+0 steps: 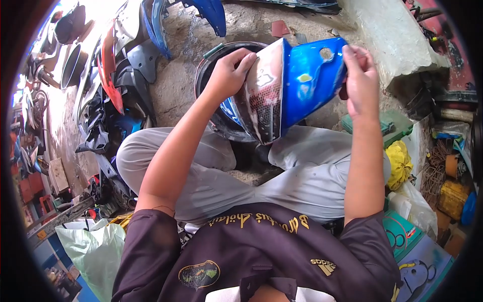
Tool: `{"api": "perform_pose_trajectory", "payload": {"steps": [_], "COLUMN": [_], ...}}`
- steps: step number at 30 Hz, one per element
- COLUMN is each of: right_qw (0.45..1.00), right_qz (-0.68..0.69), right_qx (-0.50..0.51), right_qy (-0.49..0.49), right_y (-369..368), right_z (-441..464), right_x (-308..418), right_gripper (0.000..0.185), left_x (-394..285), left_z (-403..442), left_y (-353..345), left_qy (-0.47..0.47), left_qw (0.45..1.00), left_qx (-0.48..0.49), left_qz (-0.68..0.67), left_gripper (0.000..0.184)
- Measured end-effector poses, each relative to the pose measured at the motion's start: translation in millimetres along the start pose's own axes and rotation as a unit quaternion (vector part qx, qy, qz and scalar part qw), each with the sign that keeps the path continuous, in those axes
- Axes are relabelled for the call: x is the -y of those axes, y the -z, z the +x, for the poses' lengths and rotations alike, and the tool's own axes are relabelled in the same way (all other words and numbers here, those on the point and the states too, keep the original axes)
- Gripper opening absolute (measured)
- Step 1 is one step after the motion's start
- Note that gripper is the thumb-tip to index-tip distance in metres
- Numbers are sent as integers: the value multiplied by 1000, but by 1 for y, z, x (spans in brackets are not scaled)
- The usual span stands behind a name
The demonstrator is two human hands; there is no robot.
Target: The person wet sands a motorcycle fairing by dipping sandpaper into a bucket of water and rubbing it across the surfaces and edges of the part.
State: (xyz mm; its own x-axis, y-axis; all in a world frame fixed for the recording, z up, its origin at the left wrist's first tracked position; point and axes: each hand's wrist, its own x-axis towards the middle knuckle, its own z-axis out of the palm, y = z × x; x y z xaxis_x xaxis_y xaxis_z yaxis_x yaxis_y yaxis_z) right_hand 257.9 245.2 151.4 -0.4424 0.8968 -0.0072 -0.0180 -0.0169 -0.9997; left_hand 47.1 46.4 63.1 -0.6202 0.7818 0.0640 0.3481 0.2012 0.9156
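Note:
A curved plastic panel (312, 83), glossy blue on its right part and whitish, brown and black with a mesh pattern on its left part, is held up over a round black basin (201, 83). My left hand (232, 73) grips the panel's upper left edge, thumb on top. At the blue right edge, my right hand (360, 78) pinches the panel, with some fingers hidden behind it. The blue part has a round hole near the top and a pale worn patch below it. Between my bent knees, the basin is partly covered by the panel.
Red, blue and black fairings (106, 65) lie at the left. A red scrap (279, 28) is on the concrete floor (173, 90). On the right are a green case (397, 126), a yellow bag (399, 163) and a concrete block (402, 45). A whitish bag (95, 251) stands lower left.

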Motion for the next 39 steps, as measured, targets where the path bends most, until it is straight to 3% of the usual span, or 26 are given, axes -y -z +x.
{"api": "perform_pose_trajectory", "payload": {"steps": [2,7,8,9,10,11,14,15,19,23,26,29,32,37,39], "right_qw": [999,986,978,965,949,946,852,858,911,863,877,825,823,766,729], "right_qz": [-32,-147,-193,-236,-277,-273,-432,-424,-349,-392,-356,-386,-377,-477,-494], "right_qx": [23,62,83,105,127,161,196,221,186,227,211,221,250,218,253], "right_qy": [-28,-41,-1,41,83,68,222,187,115,225,244,350,344,372,400], "right_y": [-5,-3,-3,-4,-7,-11,-13,-15,-17,-10,-23,-32,-40,-41,-44], "right_z": [3,2,4,7,9,8,3,2,-4,-5,-7,-10,-26,-33,-47], "right_x": [-20,-23,-26,-32,-36,-31,-23,-14,-9,-14,-13,-12,-21,-30,-26], "right_gripper": [25,37,39,40,42,42,40,44,48,38,30,25,27,37,36], "left_x": [11,33,30,28,35,33,31,35,37,28,26,29,31,29,30], "left_z": [-6,-18,-24,-31,-35,-44,-54,-53,-48,-41,-34,-35,-37,-45,-44], "left_y": [5,-18,-22,-25,-38,-51,-79,-80,-58,-52,-53,-49,-47,-56,-57], "left_qy": [48,-87,-119,-69,-115,-93,-4,-1,-4,-91,-112,-150,-159,-152,-154], "left_qw": [998,991,984,996,992,995,995,994,997,994,992,988,987,986,986], "left_qx": [33,-48,-75,-10,-41,-43,-95,-108,-71,-64,-60,-26,-2,-32,-41], "left_qz": [24,87,108,51,30,14,-16,10,4,-9,-24,-37,-3,53,57], "left_gripper": [33,41,47,60,73,84,109,112,104,95,90,78,74,76,77]}}
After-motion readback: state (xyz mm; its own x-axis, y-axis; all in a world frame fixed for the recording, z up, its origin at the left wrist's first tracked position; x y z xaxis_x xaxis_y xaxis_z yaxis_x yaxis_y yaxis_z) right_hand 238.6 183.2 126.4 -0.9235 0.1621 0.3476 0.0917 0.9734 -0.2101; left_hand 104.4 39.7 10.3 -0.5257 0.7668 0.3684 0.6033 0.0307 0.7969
